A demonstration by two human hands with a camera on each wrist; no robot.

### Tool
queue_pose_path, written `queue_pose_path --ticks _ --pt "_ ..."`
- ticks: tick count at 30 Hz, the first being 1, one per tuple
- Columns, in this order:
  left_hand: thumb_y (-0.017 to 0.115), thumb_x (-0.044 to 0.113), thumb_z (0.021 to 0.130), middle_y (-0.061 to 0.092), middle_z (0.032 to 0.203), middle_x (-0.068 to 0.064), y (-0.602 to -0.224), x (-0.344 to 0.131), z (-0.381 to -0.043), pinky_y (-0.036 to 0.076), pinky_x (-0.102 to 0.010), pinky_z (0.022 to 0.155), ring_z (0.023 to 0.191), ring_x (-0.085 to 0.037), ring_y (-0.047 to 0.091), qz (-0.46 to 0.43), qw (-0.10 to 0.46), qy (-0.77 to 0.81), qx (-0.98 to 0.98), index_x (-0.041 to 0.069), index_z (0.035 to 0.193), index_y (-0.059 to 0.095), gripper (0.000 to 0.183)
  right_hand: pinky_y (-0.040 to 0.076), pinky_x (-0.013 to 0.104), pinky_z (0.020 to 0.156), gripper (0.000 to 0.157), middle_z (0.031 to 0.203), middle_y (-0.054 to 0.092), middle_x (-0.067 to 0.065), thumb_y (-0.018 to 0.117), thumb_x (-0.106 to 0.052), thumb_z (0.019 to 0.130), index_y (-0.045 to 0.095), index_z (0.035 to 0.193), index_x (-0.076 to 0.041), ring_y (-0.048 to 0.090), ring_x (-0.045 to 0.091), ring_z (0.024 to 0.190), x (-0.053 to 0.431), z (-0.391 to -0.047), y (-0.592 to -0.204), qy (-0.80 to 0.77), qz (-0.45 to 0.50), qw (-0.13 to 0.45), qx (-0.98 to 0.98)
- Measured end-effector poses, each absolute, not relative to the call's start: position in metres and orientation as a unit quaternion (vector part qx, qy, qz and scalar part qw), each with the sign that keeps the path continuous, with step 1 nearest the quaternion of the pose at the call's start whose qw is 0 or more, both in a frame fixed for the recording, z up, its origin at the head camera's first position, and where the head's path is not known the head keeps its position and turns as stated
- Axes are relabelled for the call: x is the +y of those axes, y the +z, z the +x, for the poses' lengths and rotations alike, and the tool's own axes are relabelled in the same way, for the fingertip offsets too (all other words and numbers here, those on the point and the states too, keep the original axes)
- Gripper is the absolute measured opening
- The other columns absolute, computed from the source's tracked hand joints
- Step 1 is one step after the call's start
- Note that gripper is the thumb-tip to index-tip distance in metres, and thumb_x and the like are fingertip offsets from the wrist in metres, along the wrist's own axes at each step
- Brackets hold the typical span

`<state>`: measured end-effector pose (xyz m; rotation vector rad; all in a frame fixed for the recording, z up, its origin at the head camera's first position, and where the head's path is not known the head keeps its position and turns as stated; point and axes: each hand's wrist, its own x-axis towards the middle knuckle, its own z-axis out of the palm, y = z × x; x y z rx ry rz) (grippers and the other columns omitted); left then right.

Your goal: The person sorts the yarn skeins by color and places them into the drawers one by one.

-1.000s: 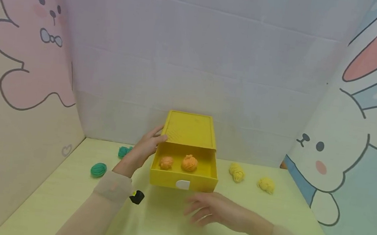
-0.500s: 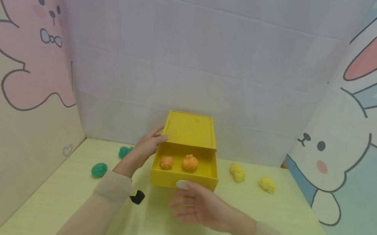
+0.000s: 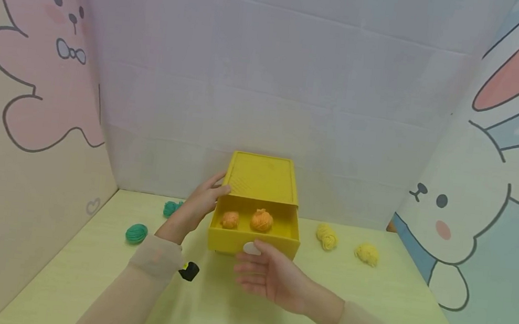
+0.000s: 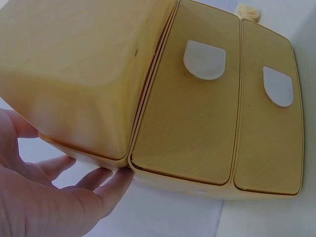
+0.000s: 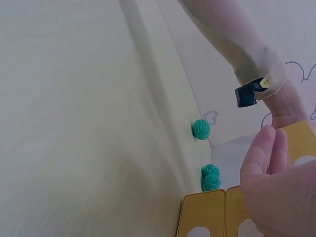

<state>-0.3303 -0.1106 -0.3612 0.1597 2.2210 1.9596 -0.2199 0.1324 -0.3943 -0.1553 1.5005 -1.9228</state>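
Observation:
A yellow drawer cabinet (image 3: 263, 178) stands against the back wall. Its top drawer (image 3: 227, 243) is pulled out and carries two orange balls of yarn, a smaller one (image 3: 229, 220) and a larger one (image 3: 261, 220). My left hand (image 3: 195, 205) lies along the cabinet's left side, its thumb over the top front corner; the left wrist view has the fingers (image 4: 116, 190) against the side wall. With fingers extended, my right hand (image 3: 277, 280) is at the drawer's front, thumb beside the white tab (image 3: 250, 247). Two lower drawers (image 4: 185, 123) are closed.
Green balls of yarn lie on the table to the left, one nearer (image 3: 136, 234) and others (image 5: 211, 177) farther back. Two yellow yarn balls (image 3: 327, 237) (image 3: 366, 254) lie right of the cabinet. Patterned side walls (image 3: 482, 206) bound the table.
My right hand has come left and up to the drawer front, and the top drawer has slid slightly inward with its orange yarn. The left hand has stayed in place.

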Motion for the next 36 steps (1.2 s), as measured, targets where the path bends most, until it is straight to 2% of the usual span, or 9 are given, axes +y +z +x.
queue_pose_path --ticks 13,16,20,24,28,33,36 --pt "0.055 0.037 0.111 0.021 0.174 -0.017 -0.362 -0.111 -0.331 0.021 -0.061 0.129 0.160 -0.040 0.023 0.063 0.088 0.655 0.748 0.028 0.172 0.020 0.070 0.060 0.029 0.094 0.075 0.118 0.076 0.002 0.045 -0.054 0.111 0.049 0.150 0.010 0.072 0.016 0.107 0.131 -0.248 -0.399 -0.737 -0.087 0.314 0.592" --pt "0.055 0.036 0.111 0.022 0.174 -0.018 -0.362 -0.111 -0.331 0.022 -0.061 0.129 0.159 -0.041 0.026 0.064 0.088 0.656 0.747 0.028 0.172 0.020 0.071 0.060 0.028 0.093 0.074 0.119 0.075 0.003 0.045 -0.053 0.111 0.050 0.149 0.010 0.072 0.016 0.106 0.131 -0.255 -0.400 -0.737 -0.086 0.302 0.598" --pt "0.055 0.036 0.111 0.024 0.173 -0.017 -0.362 -0.111 -0.332 0.023 -0.061 0.129 0.158 -0.040 0.029 0.063 0.085 0.654 0.749 0.028 0.172 0.021 0.070 0.059 0.031 0.098 0.072 0.129 0.073 0.011 0.045 -0.054 0.111 0.053 0.148 0.008 0.072 0.018 0.109 0.129 -0.264 -0.401 -0.732 -0.084 0.287 0.612" --pt "0.054 0.036 0.111 0.027 0.173 -0.016 -0.363 -0.110 -0.333 0.024 -0.061 0.129 0.157 -0.038 0.030 0.060 0.081 0.653 0.751 0.028 0.171 0.023 0.068 0.057 0.036 0.104 0.072 0.143 0.065 0.021 0.045 -0.054 0.111 0.053 0.148 0.007 0.071 0.021 0.114 0.128 -0.272 -0.402 -0.727 -0.084 0.274 0.624" --pt "0.054 0.036 0.111 0.026 0.173 -0.015 -0.363 -0.110 -0.333 0.025 -0.059 0.129 0.158 -0.037 0.029 0.060 0.079 0.653 0.751 0.028 0.171 0.023 0.068 0.055 0.040 0.109 0.073 0.150 0.058 0.026 0.044 -0.054 0.111 0.052 0.150 0.006 0.066 0.033 0.128 0.126 -0.279 -0.401 -0.726 -0.084 0.266 0.628" --pt "0.054 0.035 0.111 0.025 0.173 -0.016 -0.364 -0.110 -0.333 0.026 -0.059 0.129 0.158 -0.037 0.029 0.061 0.080 0.656 0.748 0.026 0.172 0.021 0.069 0.049 0.049 0.116 0.074 0.153 0.055 0.027 0.040 -0.054 0.112 0.049 0.153 0.006 0.053 0.045 0.142 0.125 -0.286 -0.400 -0.724 -0.086 0.263 0.632" --pt "0.054 0.034 0.112 0.026 0.172 -0.018 -0.364 -0.110 -0.333 0.025 -0.059 0.129 0.158 -0.038 0.030 0.062 0.081 0.659 0.745 0.025 0.172 0.021 0.069 0.052 0.044 0.113 0.074 0.152 0.057 0.024 0.039 -0.055 0.112 0.050 0.153 0.006 0.052 0.044 0.143 0.124 -0.290 -0.400 -0.720 -0.081 0.258 0.639"
